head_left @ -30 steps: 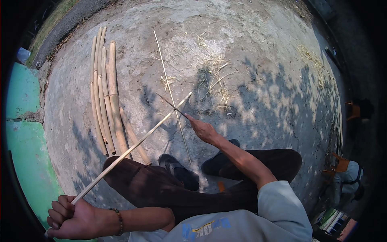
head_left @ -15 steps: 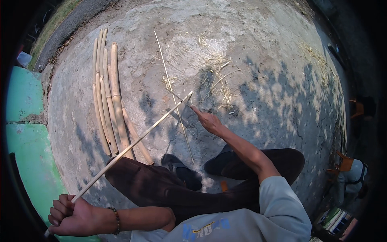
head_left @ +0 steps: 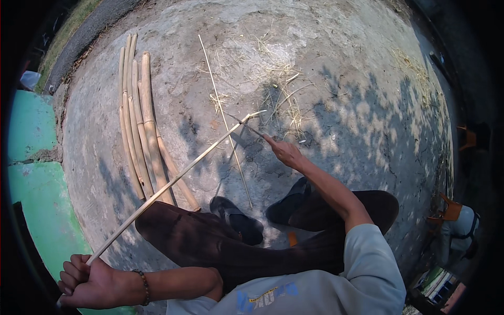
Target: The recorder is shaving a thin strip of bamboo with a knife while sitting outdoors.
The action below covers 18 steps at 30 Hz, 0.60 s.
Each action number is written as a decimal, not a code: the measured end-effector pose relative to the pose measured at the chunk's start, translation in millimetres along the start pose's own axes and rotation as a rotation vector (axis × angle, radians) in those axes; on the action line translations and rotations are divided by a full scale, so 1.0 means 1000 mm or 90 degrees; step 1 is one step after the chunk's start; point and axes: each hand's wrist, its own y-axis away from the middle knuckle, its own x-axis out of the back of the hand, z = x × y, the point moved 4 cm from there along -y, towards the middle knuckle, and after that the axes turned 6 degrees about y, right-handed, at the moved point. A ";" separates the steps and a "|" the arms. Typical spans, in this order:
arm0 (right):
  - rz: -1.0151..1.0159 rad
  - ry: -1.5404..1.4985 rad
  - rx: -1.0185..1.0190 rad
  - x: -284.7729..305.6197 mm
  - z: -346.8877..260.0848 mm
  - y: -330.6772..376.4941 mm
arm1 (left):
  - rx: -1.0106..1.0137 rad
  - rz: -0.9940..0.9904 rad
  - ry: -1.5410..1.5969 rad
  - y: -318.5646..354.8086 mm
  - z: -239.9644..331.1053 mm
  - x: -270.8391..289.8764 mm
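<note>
My left hand (head_left: 86,281) grips the near end of a long thin bamboo strip (head_left: 173,181) at the lower left. The strip slants up and to the right over my knee to a tip near the middle of the view. My right hand (head_left: 283,150) is stretched forward and holds a knife (head_left: 245,124) whose blade meets the strip close to its far tip. A second thin strip (head_left: 224,118) lies on the concrete ground under them, running away from me. I sit with dark trousers and black sandals (head_left: 236,218).
A bundle of thick bamboo poles (head_left: 139,123) lies on the concrete at the left. Dry shavings (head_left: 286,100) are scattered ahead of the knife. A green painted ledge (head_left: 31,173) borders the left side. Orange-and-white objects (head_left: 457,220) stand at the far right.
My right hand with the knife has slid outward along the strip toward its far tip. The strip has tilted slightly. My left hand stays at the near end.
</note>
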 end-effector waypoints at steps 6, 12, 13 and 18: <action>0.056 -0.045 -0.056 -0.016 0.052 -0.009 | 0.032 -0.044 0.023 0.001 -0.012 -0.007; 0.071 -0.103 -0.128 -0.035 0.041 0.006 | 0.056 -0.024 0.011 -0.003 -0.013 0.001; 0.072 -0.105 -0.125 -0.035 0.042 0.005 | 0.089 -0.034 0.035 -0.006 -0.017 0.002; 0.021 -0.107 -0.171 -0.039 0.033 -0.002 | 0.144 -0.055 0.048 -0.029 -0.018 0.032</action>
